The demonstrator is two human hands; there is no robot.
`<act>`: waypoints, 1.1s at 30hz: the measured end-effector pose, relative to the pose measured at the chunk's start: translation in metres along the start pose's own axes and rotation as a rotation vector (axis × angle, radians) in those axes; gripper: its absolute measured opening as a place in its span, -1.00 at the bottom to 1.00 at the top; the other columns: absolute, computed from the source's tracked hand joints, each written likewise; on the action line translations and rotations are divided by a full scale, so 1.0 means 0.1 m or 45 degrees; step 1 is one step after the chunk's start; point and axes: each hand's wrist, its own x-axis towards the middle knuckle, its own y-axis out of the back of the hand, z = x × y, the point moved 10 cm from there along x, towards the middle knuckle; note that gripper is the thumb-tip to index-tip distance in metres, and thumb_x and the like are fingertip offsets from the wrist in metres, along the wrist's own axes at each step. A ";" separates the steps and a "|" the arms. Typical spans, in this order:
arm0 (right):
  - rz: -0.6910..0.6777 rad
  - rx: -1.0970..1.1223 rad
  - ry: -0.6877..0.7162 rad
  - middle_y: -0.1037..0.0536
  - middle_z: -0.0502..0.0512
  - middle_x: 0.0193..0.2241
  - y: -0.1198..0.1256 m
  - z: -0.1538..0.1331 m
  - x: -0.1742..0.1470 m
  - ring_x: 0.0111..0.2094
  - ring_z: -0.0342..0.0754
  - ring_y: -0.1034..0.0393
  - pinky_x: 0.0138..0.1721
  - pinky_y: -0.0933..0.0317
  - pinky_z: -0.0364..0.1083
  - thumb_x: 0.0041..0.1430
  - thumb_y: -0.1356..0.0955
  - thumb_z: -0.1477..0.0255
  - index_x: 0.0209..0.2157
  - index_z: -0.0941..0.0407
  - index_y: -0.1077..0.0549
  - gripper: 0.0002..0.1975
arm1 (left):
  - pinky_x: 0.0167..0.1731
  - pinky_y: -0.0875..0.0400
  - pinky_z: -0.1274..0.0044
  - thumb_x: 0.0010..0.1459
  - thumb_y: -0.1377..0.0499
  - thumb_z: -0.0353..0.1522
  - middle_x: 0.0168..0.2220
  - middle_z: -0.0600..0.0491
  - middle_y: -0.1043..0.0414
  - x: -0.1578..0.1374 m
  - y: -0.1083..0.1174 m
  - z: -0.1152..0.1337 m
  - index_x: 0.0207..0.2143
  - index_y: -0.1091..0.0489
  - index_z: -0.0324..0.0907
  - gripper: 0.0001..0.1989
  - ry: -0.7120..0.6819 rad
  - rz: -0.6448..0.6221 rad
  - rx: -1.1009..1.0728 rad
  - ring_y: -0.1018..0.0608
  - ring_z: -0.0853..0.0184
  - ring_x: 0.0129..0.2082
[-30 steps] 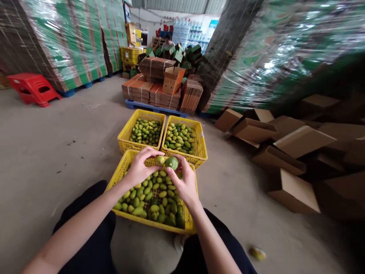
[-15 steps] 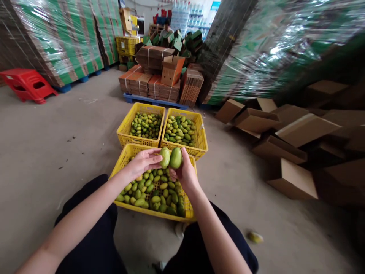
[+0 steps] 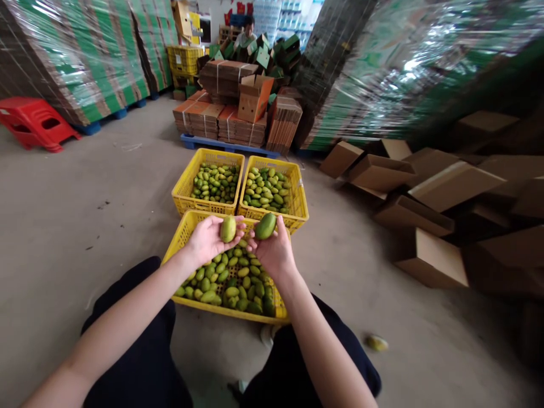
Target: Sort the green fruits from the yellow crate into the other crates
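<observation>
My left hand (image 3: 208, 237), palm up, holds a yellowish-green mango (image 3: 228, 229) in its fingers. A darker green mango (image 3: 266, 226) rests in my right hand (image 3: 275, 252), held between the thumb and fingers. The two mangoes are apart, side by side above the far part of the front yellow crate (image 3: 229, 312). Many green and yellow-green mangoes (image 3: 233, 292) lie loose inside that crate, and its bottom shows between them. My hands and forearms hide part of the crate.
Behind stand a left yellow crate (image 3: 203, 204) and a right yellow crate (image 3: 301, 198), both holding mangoes. A lone mango (image 3: 377, 343) lies on the floor at right. Open cardboard boxes (image 3: 433, 255) spread along the right side. A red stool (image 3: 40, 122) stands left; bundled cartons (image 3: 242, 130) sit behind.
My hands have drawn apart, the left one moving left and turning palm up with its mango. The right-hand mango has tilted. The view has shifted slightly.
</observation>
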 end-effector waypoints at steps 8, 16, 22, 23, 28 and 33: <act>-0.102 -0.080 0.202 -0.01 -0.17 -0.80 -0.19 -0.18 -0.12 -0.71 -0.17 0.15 -0.65 0.07 -0.14 0.08 -0.28 -0.02 -0.55 0.02 -0.29 -0.59 | -0.72 -0.21 0.67 0.23 0.07 -0.43 -0.51 0.00 -0.39 -0.02 0.00 0.07 -0.48 -0.35 -0.28 -0.72 -0.126 0.113 -0.012 -0.35 0.49 -0.69; -0.076 0.052 0.179 -0.34 -0.01 -0.55 -0.14 -0.12 -0.04 -0.60 -0.13 -0.16 -0.57 -0.17 -0.09 0.13 -0.28 0.08 -0.44 0.04 -0.37 -0.69 | -0.67 -0.31 0.69 0.34 0.05 -0.34 -0.47 0.02 -0.39 0.01 0.02 0.06 -0.32 -0.43 -0.31 -0.68 -0.116 0.124 -0.043 -0.43 0.48 -0.60; -0.128 -0.013 0.159 -0.50 0.07 -0.38 -0.16 -0.02 0.01 -0.34 0.03 -0.44 -0.47 -0.34 -0.02 0.04 -0.35 0.10 -0.22 0.02 -0.39 -0.66 | -0.62 -0.34 0.69 0.36 0.05 -0.34 -0.48 0.02 -0.41 0.07 0.10 0.07 -0.28 -0.45 -0.31 -0.67 -0.154 0.168 -0.082 -0.44 0.48 -0.58; -0.132 -0.017 0.165 -0.52 0.07 -0.35 -0.16 -0.01 0.01 -0.32 0.04 -0.46 -0.45 -0.36 -0.01 0.02 -0.36 0.11 -0.21 0.02 -0.38 -0.64 | -0.61 -0.36 0.69 0.36 0.05 -0.34 -0.47 0.01 -0.42 0.07 0.10 0.06 -0.28 -0.45 -0.32 -0.67 -0.139 0.166 -0.079 -0.44 0.49 -0.58; -0.145 -0.038 0.109 -0.56 0.08 -0.31 -0.20 0.04 0.02 -0.34 0.03 -0.49 -0.41 -0.40 0.00 -0.02 -0.37 0.11 -0.15 0.03 -0.37 -0.58 | -0.57 -0.39 0.65 0.32 0.01 -0.39 -0.43 -0.01 -0.47 0.06 0.05 0.06 -0.23 -0.46 -0.31 -0.74 -0.114 0.115 -0.044 -0.48 0.45 -0.55; -0.156 -0.043 0.055 -0.50 0.05 -0.46 -0.25 0.04 -0.03 -0.47 -0.04 -0.41 -0.49 -0.34 -0.06 -0.02 -0.35 0.13 -0.35 0.09 -0.43 -0.68 | -0.49 -0.42 0.61 0.28 0.02 -0.38 -0.43 -0.06 -0.49 0.03 -0.01 0.07 -0.29 -0.47 -0.36 -0.70 -0.137 0.056 0.012 -0.51 0.40 -0.49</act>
